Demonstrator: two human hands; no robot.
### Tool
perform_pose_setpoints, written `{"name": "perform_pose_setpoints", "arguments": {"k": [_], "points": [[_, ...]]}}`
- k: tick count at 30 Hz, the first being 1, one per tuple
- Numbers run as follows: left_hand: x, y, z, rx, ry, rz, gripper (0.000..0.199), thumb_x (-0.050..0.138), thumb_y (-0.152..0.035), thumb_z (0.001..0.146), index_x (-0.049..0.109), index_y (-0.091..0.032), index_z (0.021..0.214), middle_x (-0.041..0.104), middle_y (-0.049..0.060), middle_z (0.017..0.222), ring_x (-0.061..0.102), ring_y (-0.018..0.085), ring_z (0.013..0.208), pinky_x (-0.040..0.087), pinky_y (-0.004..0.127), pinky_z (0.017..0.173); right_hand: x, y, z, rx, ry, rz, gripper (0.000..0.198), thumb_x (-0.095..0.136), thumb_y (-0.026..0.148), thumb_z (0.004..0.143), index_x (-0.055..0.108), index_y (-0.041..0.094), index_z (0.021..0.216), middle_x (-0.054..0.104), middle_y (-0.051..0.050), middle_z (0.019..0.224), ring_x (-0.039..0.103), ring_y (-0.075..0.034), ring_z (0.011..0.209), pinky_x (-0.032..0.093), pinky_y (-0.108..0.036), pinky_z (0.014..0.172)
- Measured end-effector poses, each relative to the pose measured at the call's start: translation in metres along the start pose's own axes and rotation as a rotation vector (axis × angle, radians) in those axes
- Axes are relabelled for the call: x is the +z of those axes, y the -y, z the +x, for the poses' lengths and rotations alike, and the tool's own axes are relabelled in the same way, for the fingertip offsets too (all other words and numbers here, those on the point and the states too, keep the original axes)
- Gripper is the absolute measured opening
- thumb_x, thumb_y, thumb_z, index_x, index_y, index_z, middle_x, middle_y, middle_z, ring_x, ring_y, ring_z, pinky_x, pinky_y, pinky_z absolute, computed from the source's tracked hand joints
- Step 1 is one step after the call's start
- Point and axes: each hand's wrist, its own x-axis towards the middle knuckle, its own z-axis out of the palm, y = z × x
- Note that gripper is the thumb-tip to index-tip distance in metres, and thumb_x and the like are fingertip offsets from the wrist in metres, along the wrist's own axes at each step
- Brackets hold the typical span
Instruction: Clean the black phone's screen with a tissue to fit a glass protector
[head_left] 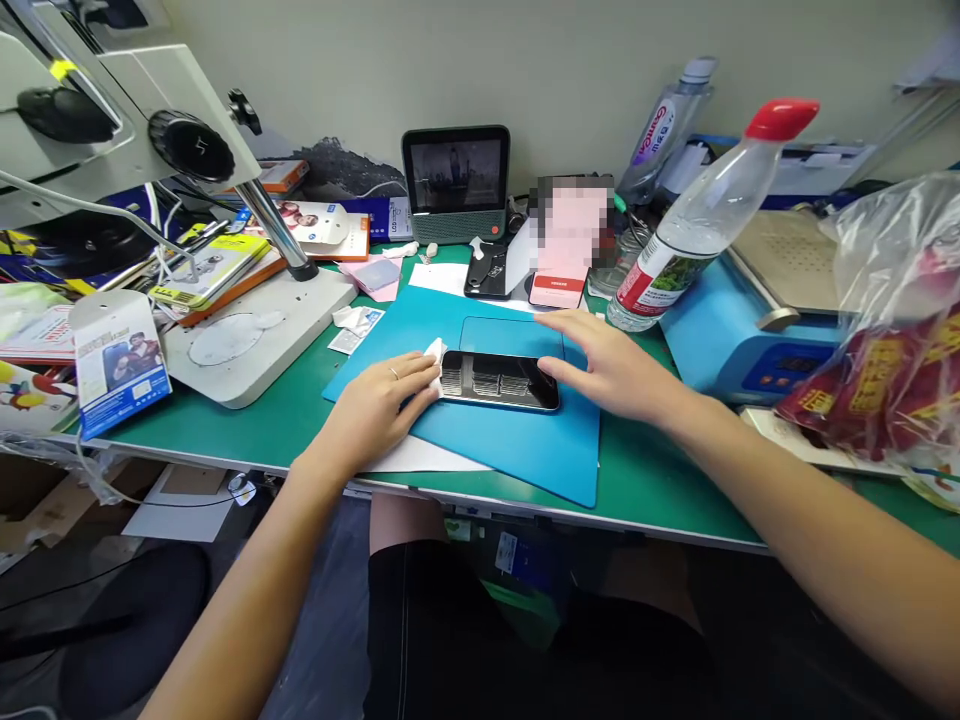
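Note:
A smartphone lies face up and crosswise on the blue mat, its dark screen reflecting striped light. At its left end my left hand, wearing a ring, holds a white wipe under closed fingers. My right hand is open over the phone's right end, thumb and fingers apart. Its thumb tip is at the phone's edge; whether it touches cannot be made out. Just behind the phone lies a clear, dark-edged sheet like a screen protector, partly covered by the right fingers.
A microscope stand and boxes occupy the left. Behind the mat are a smart display, a pink-screened phone and a torn packet. Rightward stand a red-capped bottle, a blue heating plate device and a plastic bag.

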Motion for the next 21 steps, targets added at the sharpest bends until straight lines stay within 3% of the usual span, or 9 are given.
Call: {"name": "perform_pose_setpoints", "arguments": {"k": [5, 11, 17, 21], "points": [[0.008, -0.016, 0.002, -0.013, 0.021, 0.039, 0.053, 0.04, -0.045, 0.113, 0.062, -0.011, 0.148, 0.054, 0.017, 0.162, 0.049, 0.033, 0.153, 0.042, 0.053, 0.127, 0.017, 0.007, -0.01, -0.167, -0.054, 0.075, 0.047, 0.058, 0.046, 0.103, 0.067, 0.018, 0.14, 0.071, -0.017, 0.136, 0.065, -0.034, 0.131, 0.054, -0.058, 0.113], [0.016, -0.05, 0.021, -0.089, 0.074, 0.064, 0.061, 0.033, -0.042, 0.115, 0.051, 0.002, 0.153, 0.044, 0.028, 0.165, 0.038, 0.037, 0.158, 0.034, 0.055, 0.129, 0.016, 0.008, -0.017, -0.055, 0.004, 0.136, 0.06, 0.063, 0.059, 0.098, 0.06, 0.027, 0.149, 0.066, -0.015, 0.144, 0.061, -0.037, 0.136, 0.053, -0.061, 0.113], [0.03, -0.095, 0.052, -0.071, 0.176, 0.031, 0.088, 0.028, -0.066, 0.111, 0.038, 0.006, 0.161, 0.032, 0.029, 0.17, 0.026, 0.039, 0.162, 0.028, 0.053, 0.132, 0.015, 0.005, -0.014, -0.042, -0.074, 0.186, 0.051, 0.062, 0.05, 0.1, 0.062, 0.027, 0.145, 0.071, -0.013, 0.138, 0.063, -0.035, 0.132, 0.052, -0.062, 0.112], [0.042, -0.131, 0.072, -0.037, 0.214, 0.003, 0.106, 0.031, -0.078, 0.104, 0.037, 0.013, 0.159, 0.034, 0.034, 0.167, 0.023, 0.04, 0.163, 0.021, 0.049, 0.135, 0.016, -0.001, -0.013, -0.011, -0.144, 0.183, 0.045, 0.058, 0.044, 0.101, 0.064, 0.023, 0.141, 0.071, -0.015, 0.136, 0.064, -0.035, 0.131, 0.05, -0.061, 0.113]]}}
